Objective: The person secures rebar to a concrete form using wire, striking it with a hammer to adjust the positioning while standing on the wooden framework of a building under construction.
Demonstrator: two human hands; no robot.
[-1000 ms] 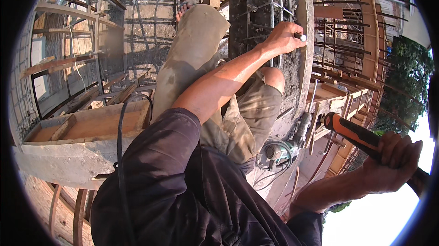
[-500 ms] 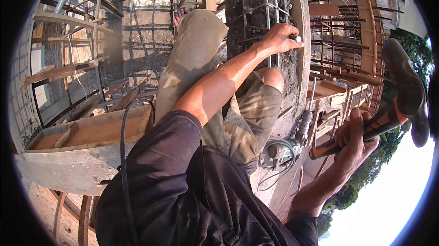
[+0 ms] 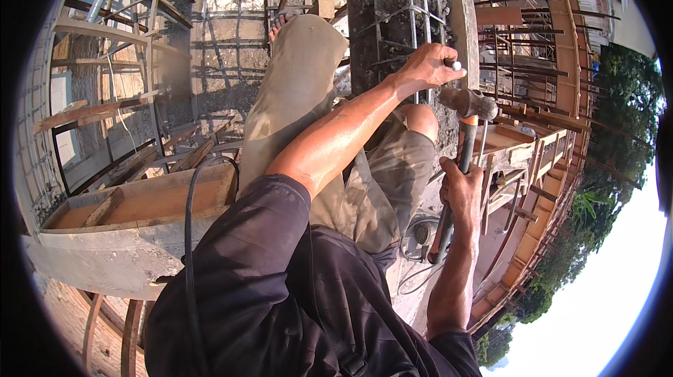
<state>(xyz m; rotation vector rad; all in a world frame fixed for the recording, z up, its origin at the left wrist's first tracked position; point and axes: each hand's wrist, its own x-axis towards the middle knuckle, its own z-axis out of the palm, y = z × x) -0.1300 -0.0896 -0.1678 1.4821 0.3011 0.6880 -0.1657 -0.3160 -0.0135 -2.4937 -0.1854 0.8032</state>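
My left hand (image 3: 425, 69) is closed around a steel chisel (image 3: 454, 64); only its round, bright struck end shows past the fist, and its tip is hidden. It rests over the rough concrete (image 3: 392, 30) with exposed steel bars (image 3: 411, 9), close to a board along the right edge (image 3: 463, 23). My right hand (image 3: 463, 191) grips the black and orange handle of a hammer (image 3: 468, 102). The hammer's head is just below and right of the chisel's end, apart from it.
A green power tool (image 3: 419, 233) with a coiled cord lies below the right knee. To the left is an open wooden form (image 3: 140, 198), with a rebar grid (image 3: 231, 48) beyond. A black cable (image 3: 189, 251) runs over my left sleeve. Timber scaffolding (image 3: 522, 69) drops away at right.
My right hand has swung the hammer from the far right inward, bringing its head down near the chisel's end. My left hand has hardly moved and keeps the chisel.
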